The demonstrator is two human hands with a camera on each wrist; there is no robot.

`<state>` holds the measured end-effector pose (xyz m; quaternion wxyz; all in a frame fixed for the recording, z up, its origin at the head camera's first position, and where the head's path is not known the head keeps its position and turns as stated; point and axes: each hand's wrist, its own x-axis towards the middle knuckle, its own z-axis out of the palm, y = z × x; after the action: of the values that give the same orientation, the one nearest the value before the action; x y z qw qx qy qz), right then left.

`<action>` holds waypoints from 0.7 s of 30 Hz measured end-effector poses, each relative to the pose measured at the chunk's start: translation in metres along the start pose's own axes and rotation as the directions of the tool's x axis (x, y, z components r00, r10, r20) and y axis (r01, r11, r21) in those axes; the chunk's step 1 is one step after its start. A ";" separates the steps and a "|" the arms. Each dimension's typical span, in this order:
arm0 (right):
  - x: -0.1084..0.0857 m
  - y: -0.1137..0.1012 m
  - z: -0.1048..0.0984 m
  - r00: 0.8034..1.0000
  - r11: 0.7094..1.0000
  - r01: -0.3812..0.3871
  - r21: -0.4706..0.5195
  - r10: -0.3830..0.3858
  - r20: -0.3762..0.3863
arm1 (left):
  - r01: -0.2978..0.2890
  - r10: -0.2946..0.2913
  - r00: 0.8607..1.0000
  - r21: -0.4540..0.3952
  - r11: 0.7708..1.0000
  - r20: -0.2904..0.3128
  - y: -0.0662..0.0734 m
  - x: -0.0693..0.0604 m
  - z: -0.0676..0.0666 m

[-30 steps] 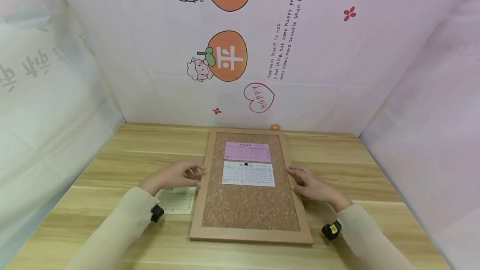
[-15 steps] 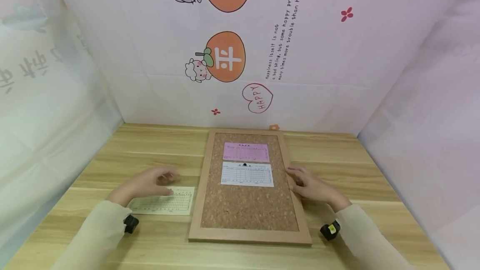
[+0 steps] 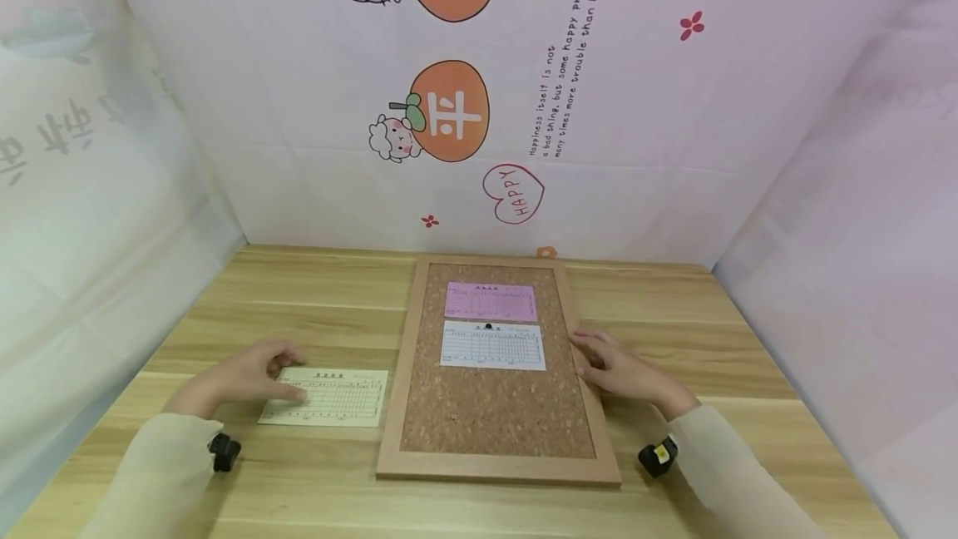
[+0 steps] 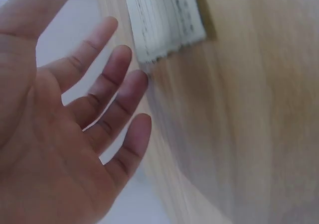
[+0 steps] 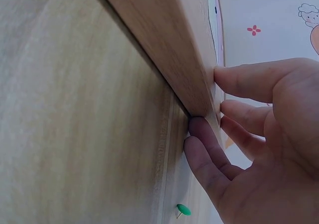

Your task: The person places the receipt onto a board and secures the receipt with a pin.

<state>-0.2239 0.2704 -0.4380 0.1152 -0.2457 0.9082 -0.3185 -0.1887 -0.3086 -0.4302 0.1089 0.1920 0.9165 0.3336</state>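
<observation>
A wood-framed cork board [image 3: 497,414] lies on the table with a pink form [image 3: 490,302] and a white form [image 3: 492,349] on it. A black pushpin [image 3: 489,326] is at the white form's top. My right hand [image 3: 629,373] holds the board's right edge; in the right wrist view, thumb and some fingertips meet the frame's upper edge [image 5: 169,40] and others its lower side. My left hand [image 3: 243,377] is left of the board, fingers loosely bent and spread. Its thumb lies over the pale yellow form [image 3: 337,399]; contact I cannot tell.
A green pushpin [image 5: 183,209] lies on the wooden table [image 3: 322,481] near my right hand. Printed white cloth [image 3: 314,190] stands behind the table and on both sides. Each wrist carries a small black camera [image 3: 224,452].
My left hand has left the board's left edge and moved left across the yellow form, uncovering more of it. The right hand stays on the board's edge.
</observation>
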 end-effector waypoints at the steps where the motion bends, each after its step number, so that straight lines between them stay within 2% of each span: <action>1: 0.000 0.000 0.000 1.000 1.000 -0.002 0.002 0.002 0.001 | 0.012 -0.012 1.000 -0.006 1.000 0.005 -0.002 -0.001 -0.001; 8: 0.000 -0.003 0.000 1.000 1.000 0.007 0.003 -0.007 -0.003 | 0.086 -0.084 0.996 -0.064 0.994 0.029 -0.009 -0.002 -0.003; 12: 0.000 -0.005 -0.001 1.000 1.000 0.010 0.008 -0.010 -0.002 | 0.091 -0.089 0.996 -0.082 0.992 0.032 -0.011 0.000 -0.004; 21: 0.000 -0.004 -0.002 1.000 0.999 0.024 0.023 -0.024 0.001 | 0.060 -0.053 0.997 -0.124 0.990 0.058 -0.011 0.002 -0.003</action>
<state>-0.2230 0.2688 -0.4345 0.1150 -0.2554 0.9014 -0.3301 -0.1942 -0.3173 -0.4347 0.1553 0.1678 0.8955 0.3819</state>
